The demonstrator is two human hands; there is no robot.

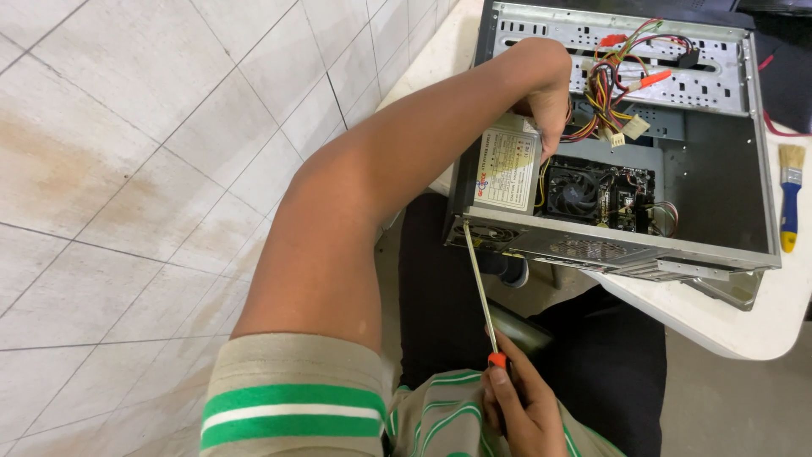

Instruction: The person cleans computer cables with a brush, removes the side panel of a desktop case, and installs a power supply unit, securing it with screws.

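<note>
The left hand (545,101) clamps the power supply (506,169) steady inside the open computer case (626,245); the right hand (520,410) grips a long screwdriver (480,288), tip at the case's rear panel.

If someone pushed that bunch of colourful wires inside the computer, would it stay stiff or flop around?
The bundle of wires would probably flop and bend: the strands already curve loosely in different directions. It likely feels light, since the strands are thin. It probably would not slide far, because it seems to run from the grey power supply box under the left hand.
</note>
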